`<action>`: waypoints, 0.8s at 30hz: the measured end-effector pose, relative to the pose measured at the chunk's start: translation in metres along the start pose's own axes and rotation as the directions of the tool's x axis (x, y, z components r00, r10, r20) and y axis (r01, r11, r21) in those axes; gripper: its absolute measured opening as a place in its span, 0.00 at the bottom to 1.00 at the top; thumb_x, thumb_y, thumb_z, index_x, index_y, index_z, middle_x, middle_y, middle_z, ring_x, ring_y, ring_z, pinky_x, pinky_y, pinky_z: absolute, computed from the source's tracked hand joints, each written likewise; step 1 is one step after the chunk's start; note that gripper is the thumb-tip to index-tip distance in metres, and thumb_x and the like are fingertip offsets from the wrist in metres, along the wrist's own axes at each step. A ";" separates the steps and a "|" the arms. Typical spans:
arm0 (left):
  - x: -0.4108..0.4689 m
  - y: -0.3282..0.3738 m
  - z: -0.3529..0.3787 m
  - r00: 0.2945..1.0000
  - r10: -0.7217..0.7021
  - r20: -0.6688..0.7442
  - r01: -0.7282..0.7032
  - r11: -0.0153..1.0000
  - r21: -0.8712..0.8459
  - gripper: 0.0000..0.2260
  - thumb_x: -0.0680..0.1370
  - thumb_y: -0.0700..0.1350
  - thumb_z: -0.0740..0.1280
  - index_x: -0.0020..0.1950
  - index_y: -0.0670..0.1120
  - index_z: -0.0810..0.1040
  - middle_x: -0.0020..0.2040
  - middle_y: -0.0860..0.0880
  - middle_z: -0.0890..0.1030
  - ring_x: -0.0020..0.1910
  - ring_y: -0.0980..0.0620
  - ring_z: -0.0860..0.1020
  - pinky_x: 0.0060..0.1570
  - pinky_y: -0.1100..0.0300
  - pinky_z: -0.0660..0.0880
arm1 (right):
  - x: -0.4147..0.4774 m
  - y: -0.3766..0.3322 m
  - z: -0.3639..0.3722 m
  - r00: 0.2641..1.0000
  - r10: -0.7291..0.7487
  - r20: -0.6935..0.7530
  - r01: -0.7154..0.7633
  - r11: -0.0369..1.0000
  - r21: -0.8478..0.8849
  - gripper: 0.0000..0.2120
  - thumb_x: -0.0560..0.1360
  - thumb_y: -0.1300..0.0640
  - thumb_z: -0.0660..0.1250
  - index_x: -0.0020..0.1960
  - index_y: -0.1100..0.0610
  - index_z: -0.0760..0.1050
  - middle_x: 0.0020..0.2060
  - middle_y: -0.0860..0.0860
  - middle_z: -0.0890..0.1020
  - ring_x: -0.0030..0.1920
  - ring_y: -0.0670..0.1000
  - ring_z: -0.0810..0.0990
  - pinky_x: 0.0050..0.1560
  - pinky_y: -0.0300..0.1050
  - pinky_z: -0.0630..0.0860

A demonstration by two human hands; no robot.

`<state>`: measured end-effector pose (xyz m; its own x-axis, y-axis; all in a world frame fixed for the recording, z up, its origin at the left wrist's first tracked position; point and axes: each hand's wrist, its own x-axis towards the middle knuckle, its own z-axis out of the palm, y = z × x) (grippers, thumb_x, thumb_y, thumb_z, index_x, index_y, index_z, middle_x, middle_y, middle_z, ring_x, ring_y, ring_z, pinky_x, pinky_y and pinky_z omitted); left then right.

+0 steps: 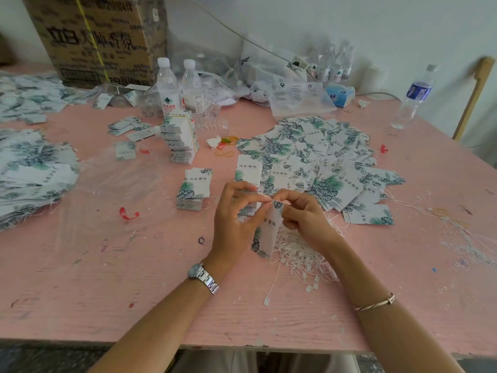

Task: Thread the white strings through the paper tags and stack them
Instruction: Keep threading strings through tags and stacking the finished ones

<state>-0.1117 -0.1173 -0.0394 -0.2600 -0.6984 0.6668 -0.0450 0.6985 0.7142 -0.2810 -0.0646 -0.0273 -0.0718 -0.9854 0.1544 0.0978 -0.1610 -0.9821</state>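
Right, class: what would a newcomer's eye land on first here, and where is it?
Probably the left hand and right hand at centre front, pinching the top of one leaf-printed paper tag above a tangle of white strings. Then the wide spread of loose tags behind them to the right, and the cardboard box at back left.

Leaf-printed tag (266,232) upright above strings (298,254)

The worktop (80,292) is pink painted wood, matt and grainy; tags (322,146) at 1 o'clock are smooth paper; the watch (199,273) is shiny metal.
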 end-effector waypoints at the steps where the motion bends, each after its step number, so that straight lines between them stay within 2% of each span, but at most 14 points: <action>1: 0.000 0.000 0.000 1.000 0.004 0.003 -0.004 1.000 0.004 0.06 0.76 0.44 0.75 0.50 0.43 0.85 0.55 0.45 0.75 0.53 0.53 0.78 0.55 0.64 0.74 | 0.000 0.000 0.000 1.000 -0.003 0.001 0.003 1.000 0.004 0.04 0.75 0.62 0.68 0.45 0.57 0.82 0.32 0.54 0.66 0.28 0.45 0.59 0.28 0.35 0.60; 4: 0.001 0.001 0.000 1.000 0.022 -0.008 -0.022 0.998 0.051 0.08 0.75 0.49 0.72 0.47 0.44 0.85 0.54 0.48 0.75 0.52 0.57 0.76 0.54 0.63 0.74 | 0.001 0.001 0.001 1.000 -0.003 -0.003 0.003 1.000 -0.009 0.04 0.74 0.61 0.69 0.45 0.55 0.83 0.33 0.56 0.66 0.27 0.45 0.60 0.28 0.36 0.61; 7: 0.001 -0.001 0.000 0.998 0.033 -0.048 -0.027 0.993 0.118 0.08 0.74 0.50 0.72 0.44 0.45 0.84 0.53 0.50 0.75 0.51 0.53 0.77 0.53 0.49 0.76 | 0.001 0.002 0.002 1.000 0.011 0.000 -0.011 1.000 -0.016 0.05 0.77 0.57 0.68 0.49 0.57 0.82 0.32 0.54 0.66 0.27 0.45 0.59 0.28 0.36 0.60; 9: 0.001 -0.002 -0.001 0.998 0.030 -0.062 -0.022 0.991 0.129 0.08 0.73 0.49 0.72 0.44 0.45 0.84 0.52 0.50 0.75 0.51 0.48 0.78 0.51 0.41 0.76 | 0.001 0.000 0.003 0.999 0.042 -0.030 -0.043 0.999 -0.015 0.12 0.81 0.52 0.64 0.56 0.58 0.80 0.37 0.52 0.70 0.29 0.45 0.58 0.28 0.38 0.58; 11: 0.001 -0.002 -0.001 0.998 0.021 -0.062 -0.013 0.992 0.129 0.08 0.73 0.48 0.72 0.44 0.44 0.84 0.52 0.50 0.74 0.51 0.47 0.78 0.50 0.39 0.76 | 0.001 -0.002 0.003 0.996 0.068 -0.062 -0.071 0.996 -0.048 0.16 0.82 0.47 0.62 0.61 0.56 0.78 0.44 0.55 0.69 0.33 0.51 0.58 0.31 0.45 0.55; 13: 0.001 -0.001 -0.001 0.998 0.015 -0.060 -0.006 0.989 0.146 0.09 0.74 0.49 0.72 0.45 0.44 0.84 0.52 0.50 0.74 0.50 0.47 0.78 0.51 0.39 0.76 | 0.000 -0.004 0.003 0.997 0.053 -0.057 -0.059 0.991 -0.117 0.14 0.82 0.47 0.62 0.63 0.53 0.77 0.46 0.55 0.69 0.34 0.52 0.61 0.31 0.48 0.55; 15: 0.000 -0.001 -0.001 0.998 0.008 -0.055 0.000 0.989 0.145 0.09 0.74 0.49 0.72 0.45 0.44 0.84 0.52 0.50 0.74 0.51 0.47 0.78 0.52 0.39 0.76 | -0.002 -0.006 0.003 0.999 0.019 -0.032 -0.023 0.991 -0.131 0.11 0.81 0.53 0.65 0.62 0.55 0.77 0.44 0.56 0.69 0.34 0.47 0.66 0.30 0.41 0.60; 17: 0.000 -0.002 -0.001 0.999 0.005 -0.053 0.001 0.992 0.127 0.07 0.74 0.47 0.72 0.46 0.44 0.84 0.52 0.50 0.73 0.52 0.50 0.77 0.53 0.44 0.77 | -0.003 -0.007 0.004 1.000 0.002 -0.011 -0.003 0.992 -0.125 0.08 0.79 0.56 0.68 0.57 0.57 0.79 0.39 0.58 0.70 0.32 0.47 0.66 0.30 0.37 0.61; 19: 0.000 -0.002 0.000 0.999 0.007 -0.054 -0.001 0.994 0.106 0.06 0.74 0.46 0.73 0.46 0.43 0.84 0.52 0.50 0.73 0.53 0.53 0.76 0.53 0.52 0.77 | -0.003 -0.008 0.006 1.000 -0.002 -0.014 0.000 0.990 -0.140 0.07 0.77 0.54 0.69 0.51 0.57 0.80 0.35 0.63 0.69 0.31 0.52 0.63 0.30 0.37 0.60; 22: 0.000 -0.001 0.000 0.999 0.008 -0.042 -0.004 0.996 0.090 0.07 0.75 0.47 0.72 0.47 0.44 0.84 0.53 0.50 0.72 0.53 0.53 0.76 0.55 0.58 0.76 | -0.003 -0.008 0.007 0.999 -0.019 -0.044 0.012 0.988 -0.153 0.06 0.76 0.55 0.70 0.48 0.58 0.81 0.37 0.70 0.69 0.32 0.58 0.61 0.30 0.39 0.58; 24: -0.001 -0.001 0.000 0.999 0.019 -0.040 -0.015 0.996 0.089 0.08 0.75 0.48 0.71 0.47 0.44 0.84 0.53 0.51 0.72 0.53 0.52 0.76 0.56 0.61 0.75 | -0.004 -0.008 0.007 0.998 -0.032 -0.056 0.023 0.989 -0.149 0.04 0.76 0.57 0.70 0.46 0.58 0.82 0.37 0.63 0.72 0.31 0.53 0.65 0.30 0.36 0.61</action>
<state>-0.1112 -0.1178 -0.0408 -0.2225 -0.6908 0.6879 -0.1271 0.7201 0.6821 -0.2743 -0.0601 -0.0188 -0.1303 -0.9751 0.1795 -0.0533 -0.1739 -0.9833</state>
